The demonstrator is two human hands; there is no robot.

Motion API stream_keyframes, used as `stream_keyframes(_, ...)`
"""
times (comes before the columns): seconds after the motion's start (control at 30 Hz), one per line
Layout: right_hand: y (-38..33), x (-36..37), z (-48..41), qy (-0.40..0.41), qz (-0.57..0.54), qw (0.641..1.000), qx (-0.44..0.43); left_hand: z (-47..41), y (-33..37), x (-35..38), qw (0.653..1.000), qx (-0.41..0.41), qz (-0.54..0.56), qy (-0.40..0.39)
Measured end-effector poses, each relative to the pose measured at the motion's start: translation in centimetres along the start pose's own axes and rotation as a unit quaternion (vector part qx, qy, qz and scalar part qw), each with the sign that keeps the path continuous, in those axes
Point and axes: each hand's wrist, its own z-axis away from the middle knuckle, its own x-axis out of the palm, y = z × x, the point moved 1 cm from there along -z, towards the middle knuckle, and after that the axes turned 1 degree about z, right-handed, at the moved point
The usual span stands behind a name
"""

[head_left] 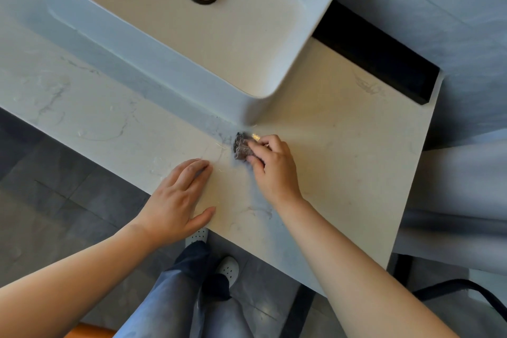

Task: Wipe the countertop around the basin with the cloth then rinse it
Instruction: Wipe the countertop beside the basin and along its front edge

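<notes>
Fingers: right hand (274, 166) curls them round the cloth (241, 146); left hand (179, 200) keeps them straight.
Cloth: bunched on the counter (343, 170), just beside the basin (192, 74) corner.
Left hand: flat on counter.

Open countertop to the right, basin corner close ahead

The basin's (255, 109) rounded corner stood just beyond the right hand (271, 164) and its cloth (241, 146), blocking the way forward. Bare countertop (343, 162) lay open rightward. The left hand (178, 200) lay flat by the front edge, and a black ledge (378, 54) bounded the back.
</notes>
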Motion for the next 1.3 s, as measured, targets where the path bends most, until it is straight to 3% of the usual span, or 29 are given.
stream_keyframes(0.3, -2.5, 0.8, 4.0, -0.037, -0.03, 0.999, -0.01, 0.1, 0.1, 0.0, 1.0, -0.002, 0.002, 0.002)
stream_keyframes(0.43, -2.7, -1.8, 6.1, 0.014, -0.091, 0.995, 0.026, 0.2, 0.2, -0.5, 1.0, -0.008, 0.005, 0.006)
stream_keyframes(0.63, 1.2, -7.0, 11.2, 0.114, -0.101, 0.98, 0.13, 1.1, 3.1, -1.0, 1.0, 0.03, 0.006, -0.008)
stream_keyframes(0.8, 6.7, -10.5, 17.4, 0.187, -0.083, 0.946, 0.251, 1.8, 7.0, 0.3, 0.995, 0.084, 0.022, -0.053)
stream_keyframes(0.9, 9.5, -11.4, 20.7, 0.199, -0.065, 0.932, 0.294, 2.1, 9.3, 1.3, 0.991, 0.114, 0.012, -0.071)
stream_keyframes(1.1, 13.0, -10.3, 22.6, 0.198, -0.026, 0.938, 0.283, 2.6, 11.7, 3.1, 0.986, 0.138, -0.019, -0.096)
stream_keyframes(1.3, 9.6, -7.0, 24.6, 0.213, 0.011, 0.948, 0.237, 3.1, 12.3, 3.3, 0.989, 0.109, -0.06, -0.081)
